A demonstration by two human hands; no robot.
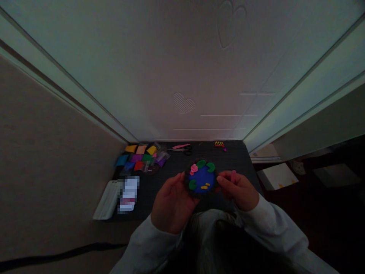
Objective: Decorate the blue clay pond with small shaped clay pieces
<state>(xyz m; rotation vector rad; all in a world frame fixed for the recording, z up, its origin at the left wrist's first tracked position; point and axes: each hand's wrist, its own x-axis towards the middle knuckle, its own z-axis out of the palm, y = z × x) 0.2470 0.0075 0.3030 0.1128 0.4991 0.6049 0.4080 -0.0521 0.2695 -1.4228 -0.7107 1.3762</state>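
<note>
A round, flat clay-like pond model with a dark, rough rim and a glossy blue middle sits in the person's two hands, above the near half of a black, grained table; the left hand cups it from seven to nine o'clock, palm up, thumb along the rim; the right hand is at three o'clock, thumb and forefinger together at the rim, with a small pink stick-like piece gripped among its fingers (which end shows, I cannot tell).

On the blue surface, a pink layered flower sits between ten and eleven o'clock; flat green notched leaves lie at twelve, between one and two, and at eight; small yellow pieces lie near five.

Out from the model, black-handled scissors lie at eleven o'clock, just beside a long pink strip-shaped tool; a small red block dotted with yellow stands at one o'clock, a tiny purple bit near it; a cluster of coloured clay packets in clear plastic spreads between nine and ten; a bright rectangle blurred into squares lies between eight and nine, a pale flat case just beyond it; a white box shows at three o'clock, past the table's edge.
</note>
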